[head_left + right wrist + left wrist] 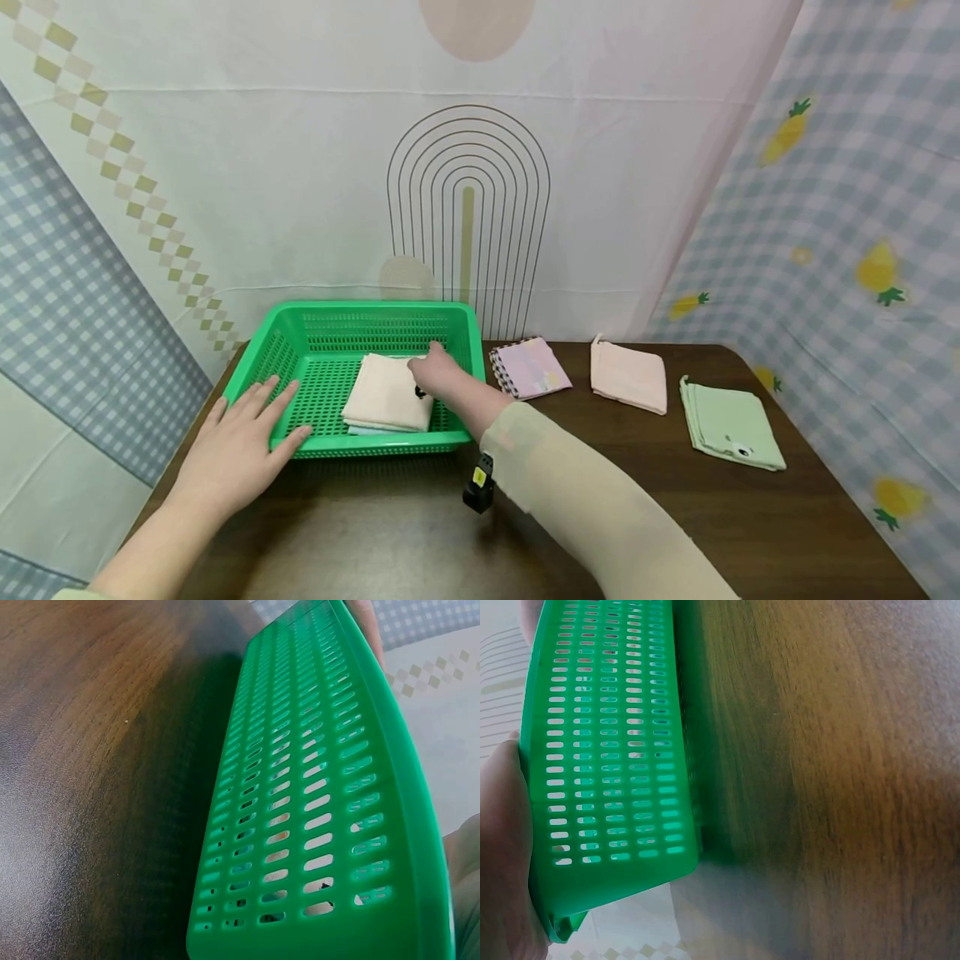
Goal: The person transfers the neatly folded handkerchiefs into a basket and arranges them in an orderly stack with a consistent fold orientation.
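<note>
In the head view my left hand [234, 446] rests with spread fingers over the front left corner of a green plastic basket [390, 445]. Inside the basket, a folded cream cloth [386, 392] lies on a light blue cloth [367, 431], of which only a strip shows. My right hand [437, 371] reaches into the basket and touches the cream cloth at its far right corner. Its fingertips are hidden, so whether they pinch the fabric does not show. The left wrist view has the left hand [504, 840] against the basket's rim.
Right of the basket lie a folded lilac cloth [534, 368] with a checkered edge, a folded pink cloth [628, 377] and a folded green cloth [733, 427] on the dark wooden table [360, 533]. Printed curtains [300, 183] stand behind and at both sides.
</note>
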Available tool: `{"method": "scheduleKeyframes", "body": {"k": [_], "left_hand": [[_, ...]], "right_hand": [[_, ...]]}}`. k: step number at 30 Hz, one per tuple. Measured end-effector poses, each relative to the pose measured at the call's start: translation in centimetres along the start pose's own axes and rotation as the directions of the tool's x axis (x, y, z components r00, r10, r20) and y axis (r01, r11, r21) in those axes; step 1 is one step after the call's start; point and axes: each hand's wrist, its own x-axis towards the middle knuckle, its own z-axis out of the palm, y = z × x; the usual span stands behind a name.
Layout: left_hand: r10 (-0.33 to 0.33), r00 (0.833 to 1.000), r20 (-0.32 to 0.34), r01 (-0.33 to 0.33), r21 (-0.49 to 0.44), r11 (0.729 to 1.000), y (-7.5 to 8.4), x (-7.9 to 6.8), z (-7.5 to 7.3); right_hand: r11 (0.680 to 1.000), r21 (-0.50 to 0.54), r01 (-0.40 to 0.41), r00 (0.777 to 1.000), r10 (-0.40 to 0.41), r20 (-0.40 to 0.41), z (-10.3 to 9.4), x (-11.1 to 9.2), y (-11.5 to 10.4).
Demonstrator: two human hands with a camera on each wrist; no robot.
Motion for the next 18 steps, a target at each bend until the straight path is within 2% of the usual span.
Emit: {"method": "scheduleKeyframes", "body": {"k": [9, 14, 18], "left_hand": [[0.006, 1.0, -0.006, -0.006, 0.001, 1.0, 0.0, 0.1, 0.0], [0.006, 1.0, 0.0, -0.006, -0.006, 1.0, 0.0, 0.0, -0.1], [0.008, 1.0, 0.003, -0.008, -0.006, 1.0, 0.0, 0.0, 0.0]], "right_hand": [[0.999, 0.008, 0.039, 0.999, -0.039, -0.018, -0.1, -0.1, 0.0], [0.996, -0.041, 0.076, 0.997, -0.076, -0.01, -0.2, -0.6, 0.1], [0.984, -0.122, 0.13, 0.991, -0.132, -0.009, -0.1, -1.2, 0.1]]}}
